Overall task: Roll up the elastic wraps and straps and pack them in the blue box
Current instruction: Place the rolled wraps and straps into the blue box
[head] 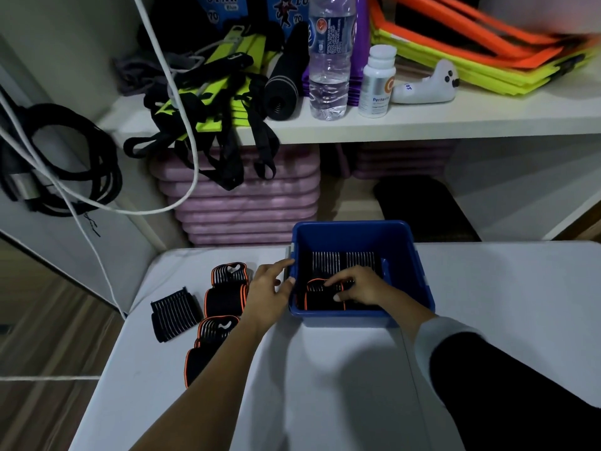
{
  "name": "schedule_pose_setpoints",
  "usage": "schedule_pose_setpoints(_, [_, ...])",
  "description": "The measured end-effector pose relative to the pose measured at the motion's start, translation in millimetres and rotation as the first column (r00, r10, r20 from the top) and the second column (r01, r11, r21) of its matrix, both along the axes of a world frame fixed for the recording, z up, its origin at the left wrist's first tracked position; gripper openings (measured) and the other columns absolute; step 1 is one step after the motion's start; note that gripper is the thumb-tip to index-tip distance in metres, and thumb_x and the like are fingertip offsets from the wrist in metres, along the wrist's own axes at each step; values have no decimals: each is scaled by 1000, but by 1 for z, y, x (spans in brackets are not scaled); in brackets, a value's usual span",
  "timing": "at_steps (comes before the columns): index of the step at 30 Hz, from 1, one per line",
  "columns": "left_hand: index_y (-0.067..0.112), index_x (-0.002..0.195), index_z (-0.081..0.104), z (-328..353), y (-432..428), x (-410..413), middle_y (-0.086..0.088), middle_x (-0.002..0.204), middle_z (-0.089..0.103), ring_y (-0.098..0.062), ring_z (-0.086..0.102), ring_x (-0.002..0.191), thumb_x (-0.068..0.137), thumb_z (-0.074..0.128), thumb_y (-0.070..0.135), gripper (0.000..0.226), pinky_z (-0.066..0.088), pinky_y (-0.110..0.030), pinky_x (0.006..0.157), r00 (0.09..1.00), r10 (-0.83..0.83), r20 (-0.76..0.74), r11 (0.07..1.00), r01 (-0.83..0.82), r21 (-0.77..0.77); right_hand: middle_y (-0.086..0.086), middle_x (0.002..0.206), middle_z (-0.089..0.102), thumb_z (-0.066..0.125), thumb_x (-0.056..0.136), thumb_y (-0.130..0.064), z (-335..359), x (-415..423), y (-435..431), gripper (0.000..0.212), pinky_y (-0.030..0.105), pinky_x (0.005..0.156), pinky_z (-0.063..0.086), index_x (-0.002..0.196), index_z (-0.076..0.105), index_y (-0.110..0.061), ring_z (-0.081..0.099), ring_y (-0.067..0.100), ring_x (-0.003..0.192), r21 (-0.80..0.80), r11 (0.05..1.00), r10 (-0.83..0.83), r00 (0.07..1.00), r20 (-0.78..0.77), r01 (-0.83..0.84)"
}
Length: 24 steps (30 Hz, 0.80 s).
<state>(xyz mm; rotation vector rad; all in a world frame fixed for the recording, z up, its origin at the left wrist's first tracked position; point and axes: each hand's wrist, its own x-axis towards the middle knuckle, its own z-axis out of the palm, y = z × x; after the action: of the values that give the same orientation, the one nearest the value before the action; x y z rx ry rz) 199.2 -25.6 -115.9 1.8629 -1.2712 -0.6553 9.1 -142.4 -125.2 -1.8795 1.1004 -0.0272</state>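
The blue box (419,271) stands on the white table (325,369). Inside it lie black striped wraps (344,260) and a black wrap with orange trim (317,296). My right hand (361,286) is inside the box, its fingers resting on that orange-trimmed wrap with the thumb alongside. My left hand (270,289) touches the box's left rim with relaxed fingers. Left of the box lie two rolled orange-trimmed wraps, one further back (227,286) and one nearer (208,343), and a black striped wrap (175,312).
A white shelf (357,125) behind holds yellow-black straps (221,92), a water bottle (330,56), a pill bottle (377,83) and orange and yellow frames (471,50). Pink mats (247,203) are stacked below. Black cable (65,164) and a white cord (192,151) hang at left.
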Motion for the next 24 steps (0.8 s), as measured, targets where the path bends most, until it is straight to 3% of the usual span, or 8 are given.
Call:
schedule_pose_setpoints(4, [28, 118, 61, 8, 12, 8, 1, 111, 54, -8, 61, 87, 90, 57, 15, 31, 41, -2, 72, 999, 41, -16, 997, -42, -59, 5, 107, 62, 77, 74, -15, 20, 3, 7, 26, 29, 94, 44, 97, 69, -24, 57, 17, 103, -72, 994, -86, 996, 1, 86])
schedule_pose_setpoints(6, [27, 113, 64, 10, 23, 18, 1, 105, 59, -2, 59, 81, 90, 57, 11, 29, 41, -1, 71, 998, 69, -12, 994, -70, -90, 5, 101, 62, 76, 76, -15, 33, 11, 15, 23, 30, 90, 47, 95, 67, -22, 60, 17, 94, -162, 971, -163, 984, 74, 173])
schedule_pose_setpoints(10, [25, 102, 68, 7, 57, 47, 4, 97, 65, -9, 63, 80, 87, 58, 9, 24, 53, -26, 80, 979, 195, -57, 976, -200, -90, 2, 94, 61, 72, 80, -13, 56, 49, 52, 23, 27, 77, 49, 101, 65, -17, 59, 15, 78, -232, 937, -195, 941, 277, 263])
schedule_pose_setpoints(13, [22, 106, 67, -3, 92, 70, -2, 105, 60, -14, 58, 89, 84, 62, 10, 26, 43, -21, 84, 944, 323, 74, 946, -320, -44, -2, 83, 58, 69, 81, -11, 51, 87, 92, 20, 27, 76, 50, 100, 66, -14, 55, 8, 67, -170, 963, -140, 928, 345, 208])
schedule_pose_setpoints(15, [25, 109, 66, -17, 114, 85, -3, 109, 56, -23, 56, 100, 81, 66, 11, 31, 45, -30, 91, 931, 351, 103, 936, -351, -16, -9, 78, 54, 70, 80, -13, 33, 109, 118, 21, 32, 74, 52, 100, 64, -16, 52, 4, 62, -113, 982, -106, 939, 326, 150])
schedule_pose_setpoints(17, [25, 119, 60, -28, 134, 94, -3, 116, 53, -24, 54, 108, 79, 69, 10, 43, 46, -42, 95, 936, 348, 43, 936, -350, 41, -12, 82, 53, 72, 78, -22, 8, 124, 141, 30, 35, 77, 52, 105, 59, -21, 55, 7, 69, -28, 995, -82, 961, 264, 93])
schedule_pose_setpoints(20, [24, 134, 48, -39, 159, 99, -4, 124, 52, -17, 48, 112, 79, 68, 5, 61, 41, -36, 98, 964, 265, -14, 958, -262, 121, -6, 106, 57, 72, 67, -43, -27, 135, 168, 53, 39, 89, 50, 114, 47, -40, 59, 18, 97, -6, 999, -49, 981, 185, 51])
schedule_pose_setpoints(24, [35, 133, 41, -49, 171, 102, 0, 122, 58, -20, 56, 106, 73, 63, 15, 67, 46, -33, 94, 990, 133, -54, 973, -120, 197, -5, 129, 52, 75, 69, -37, -56, 137, 188, 70, 34, 101, 43, 131, 44, -43, 48, 15, 119, -5, 1000, 7, 975, 221, -6])
